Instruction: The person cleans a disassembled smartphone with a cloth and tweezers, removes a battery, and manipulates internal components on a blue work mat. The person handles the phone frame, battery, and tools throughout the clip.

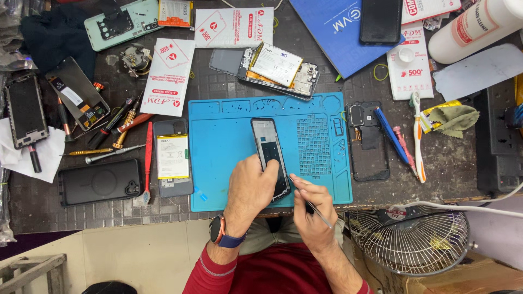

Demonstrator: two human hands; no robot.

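Observation:
A dark phone frame (268, 147) lies lengthwise on the blue repair mat (229, 163). My left hand (250, 188), with a watch on its wrist, grips the near end of that phone frame. My right hand (313, 209) pinches thin metal tweezers (318, 212), and their tip touches the phone frame's lower right edge.
Opened phones (272, 68), a phone with a yellow-labelled battery (172, 158), a black phone case (101, 182), screwdrivers (117, 128), a black back cover (368, 141), a toothbrush (417, 130) and white packets (169, 76) crowd the dark bench. A wire fan (411, 237) stands below the bench edge at right.

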